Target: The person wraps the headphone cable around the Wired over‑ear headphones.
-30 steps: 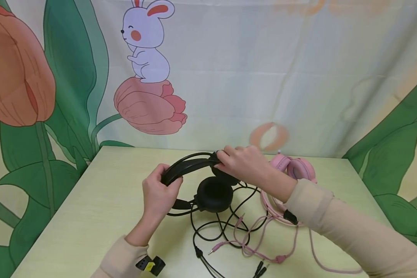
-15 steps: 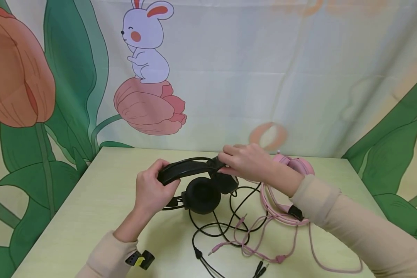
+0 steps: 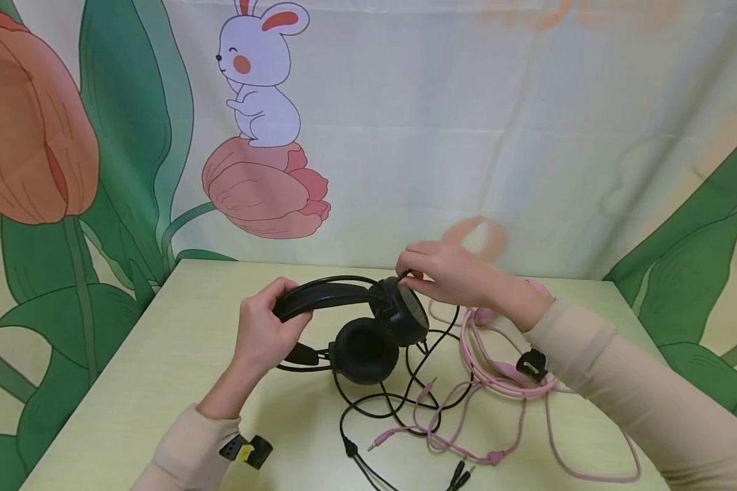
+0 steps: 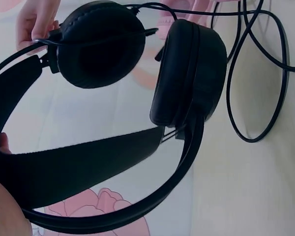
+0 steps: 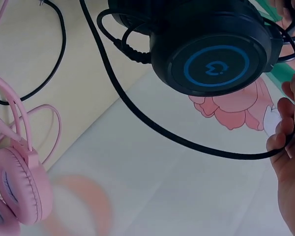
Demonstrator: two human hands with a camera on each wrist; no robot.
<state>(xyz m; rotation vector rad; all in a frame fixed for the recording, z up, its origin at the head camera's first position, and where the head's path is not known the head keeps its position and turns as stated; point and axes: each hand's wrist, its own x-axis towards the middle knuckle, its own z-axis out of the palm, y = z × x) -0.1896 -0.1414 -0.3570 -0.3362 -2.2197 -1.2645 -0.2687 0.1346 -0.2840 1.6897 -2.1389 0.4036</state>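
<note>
Black over-ear headphones (image 3: 365, 351) are held up above the table, tilted, with both ear cups toward the middle. My left hand (image 3: 264, 331) grips the padded headband (image 3: 325, 300) at its crown. Beside the farther ear cup (image 3: 405, 314), my right hand (image 3: 445, 273) pinches a thin black cable (image 5: 177, 140), which bows below that cup in the right wrist view. A blue ring and logo (image 5: 216, 64) mark the cup's outer face. The left wrist view shows the inner cushion (image 4: 101, 54) with a thin black strand across it.
Pink headphones (image 5: 27, 182) lie at the back right, partly hidden by my right arm. Their coiled pink cable (image 3: 475, 365) tangles near the black cable loops (image 3: 393, 409) on the pale table (image 3: 160, 368). Black plugs (image 3: 460, 477) lie at the front. A printed curtain (image 3: 399, 136) hangs behind.
My right hand has moved from the headband's side up and right, off the headphones and onto the thin cable. The farther ear cup has turned its outer face into view. The left hand shifted slightly left.
</note>
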